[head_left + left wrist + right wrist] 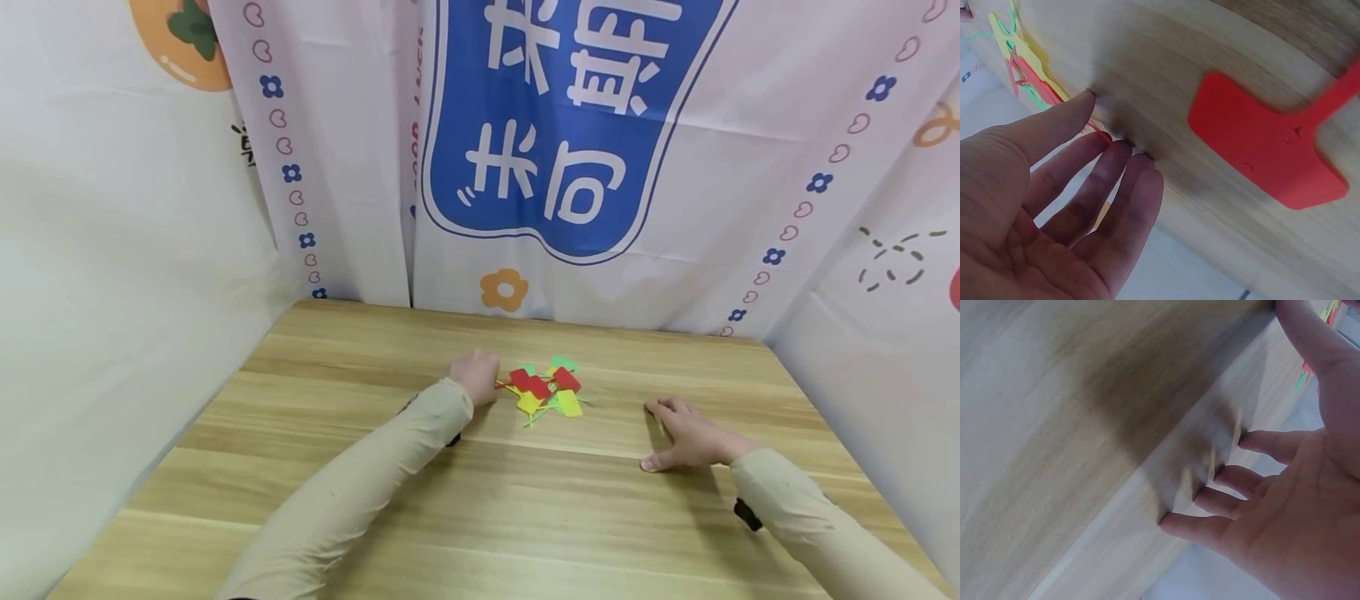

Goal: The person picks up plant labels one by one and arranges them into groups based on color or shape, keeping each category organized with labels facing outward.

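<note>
A loose pile of small flat plastic tags with thin tails, in red (pixel 539 387), yellow (pixel 569 403) and green (pixel 564 363), lies on the wooden table. My left hand (pixel 476 377) is at the pile's left edge, fingers bent down to the tabletop. In the left wrist view a thin red tail (pixel 1099 130) reaches its index fingertip, while the thumb stands apart from the fingers. Close to that camera lies another red tag (pixel 1260 140), hidden from the head view. To the right of the pile, my right hand (pixel 692 435) rests its spread fingertips on the wood, holding nothing.
The wooden table (pixel 525 508) runs back to a hanging white cloth (pixel 352 167) with a blue printed panel (pixel 555 125). White cloth walls (pixel 112 275) stand along both sides. Each wrist carries a dark strapped device (pixel 747 514).
</note>
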`<action>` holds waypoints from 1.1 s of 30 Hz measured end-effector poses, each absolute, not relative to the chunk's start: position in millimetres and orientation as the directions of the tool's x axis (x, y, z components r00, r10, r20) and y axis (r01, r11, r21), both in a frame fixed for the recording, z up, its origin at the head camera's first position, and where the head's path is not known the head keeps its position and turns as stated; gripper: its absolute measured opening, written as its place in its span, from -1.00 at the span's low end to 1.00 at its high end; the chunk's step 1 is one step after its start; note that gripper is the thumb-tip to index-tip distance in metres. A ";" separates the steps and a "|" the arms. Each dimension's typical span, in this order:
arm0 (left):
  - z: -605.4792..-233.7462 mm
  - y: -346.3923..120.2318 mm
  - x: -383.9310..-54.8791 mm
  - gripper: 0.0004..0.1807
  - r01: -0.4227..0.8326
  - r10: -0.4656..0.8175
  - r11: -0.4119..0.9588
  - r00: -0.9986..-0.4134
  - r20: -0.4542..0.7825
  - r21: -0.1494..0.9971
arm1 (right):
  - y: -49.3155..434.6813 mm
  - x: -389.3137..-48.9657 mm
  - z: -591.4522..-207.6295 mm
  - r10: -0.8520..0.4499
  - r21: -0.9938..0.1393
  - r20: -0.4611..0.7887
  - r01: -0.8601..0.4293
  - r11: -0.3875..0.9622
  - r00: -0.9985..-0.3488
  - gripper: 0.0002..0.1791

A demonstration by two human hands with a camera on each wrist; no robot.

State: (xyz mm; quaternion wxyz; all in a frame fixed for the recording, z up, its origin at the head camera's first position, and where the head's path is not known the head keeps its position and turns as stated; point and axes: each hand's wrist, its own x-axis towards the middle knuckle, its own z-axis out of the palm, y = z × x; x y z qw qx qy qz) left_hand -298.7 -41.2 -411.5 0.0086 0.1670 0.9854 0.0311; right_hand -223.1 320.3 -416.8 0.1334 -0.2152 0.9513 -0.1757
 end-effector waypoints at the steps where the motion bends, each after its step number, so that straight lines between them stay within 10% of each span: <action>1: -411.8 -41.5 -298.8 -0.76 0.329 0.330 0.942 -0.944 -0.004 0.068 | 320.2 -223.5 -417.3 -0.456 -0.389 -0.179 -0.363 0.847 -0.872 0.21; 33: -411.3 -27.5 -296.6 -0.87 0.256 0.254 0.964 -0.967 0.027 0.076 | 320.2 -226.5 -417.6 -0.453 -0.395 -0.189 -0.355 0.847 -0.871 0.19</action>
